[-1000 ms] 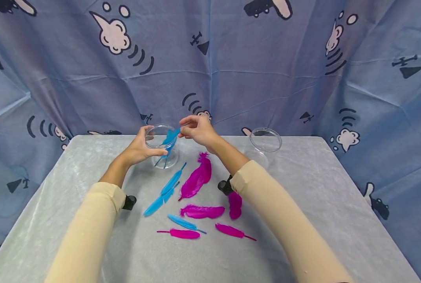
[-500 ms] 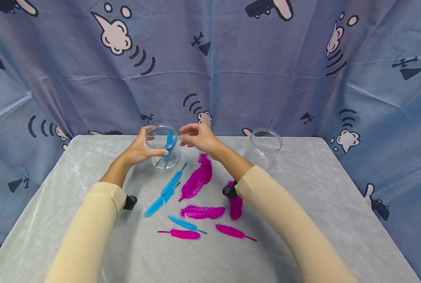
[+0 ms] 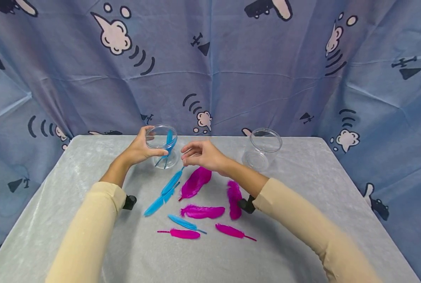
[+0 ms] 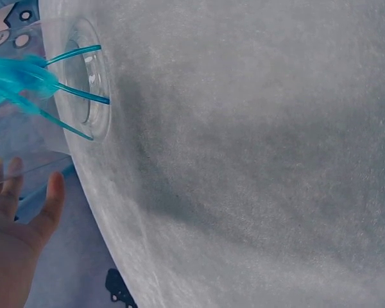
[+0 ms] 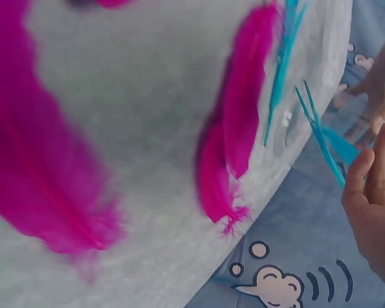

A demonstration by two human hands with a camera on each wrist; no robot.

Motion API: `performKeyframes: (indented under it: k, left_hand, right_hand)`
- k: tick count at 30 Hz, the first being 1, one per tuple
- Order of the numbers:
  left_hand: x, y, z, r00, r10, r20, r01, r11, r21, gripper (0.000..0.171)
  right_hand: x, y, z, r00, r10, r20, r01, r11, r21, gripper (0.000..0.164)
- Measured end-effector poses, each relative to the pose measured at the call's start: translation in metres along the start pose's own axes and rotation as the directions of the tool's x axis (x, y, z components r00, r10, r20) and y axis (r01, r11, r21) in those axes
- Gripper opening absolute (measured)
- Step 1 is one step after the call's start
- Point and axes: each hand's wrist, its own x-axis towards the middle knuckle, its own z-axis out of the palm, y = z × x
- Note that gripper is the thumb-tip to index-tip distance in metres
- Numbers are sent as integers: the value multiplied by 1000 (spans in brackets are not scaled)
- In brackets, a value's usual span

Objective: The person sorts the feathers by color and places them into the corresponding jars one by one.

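My left hand [image 3: 136, 149] grips a clear jar [image 3: 174, 160] on the far left of the table, thumb in front and fingers behind. Inside it lean blue feathers [image 3: 169, 143]; three quills [image 4: 83, 94] show through the wall in the left wrist view. Just right of the jar, my right hand [image 3: 205, 155] hovers with loosely bent fingers and nothing seen between them. Its fingertips are close to the quill of a loose blue feather [image 3: 171, 182], contact unclear. Another blue feather [image 3: 157, 205] lies against that one. A large magenta feather [image 3: 196, 182] is partly hidden under the right hand.
A second clear jar [image 3: 267, 151] stands at the back right. Nearer the front lie one more blue feather [image 3: 182, 223] and several magenta feathers [image 3: 202, 212]. Behind the grey-covered table [image 3: 309, 204] hangs a patterned blue curtain [image 3: 231, 94].
A blue feather pinched by my right hand at the jar's rim is now released inside it. The right hand has come down toward the loose blue feathers. The left hand stays on the jar.
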Motion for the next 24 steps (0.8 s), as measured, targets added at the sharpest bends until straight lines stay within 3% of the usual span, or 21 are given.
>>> performKeyframes:
  k: [12,24]
  left_hand:
    - [-1,-1,-2,1000,23,11,-22,999,-29,111]
    - [-2,0,-2,1000,3,22,-3,999,-34,109]
  right_hand:
    - [-40,22,4,979,26,203,-38,998,52,37]
    - [-66,46,17,940,81,330,-76,997,-29,38]
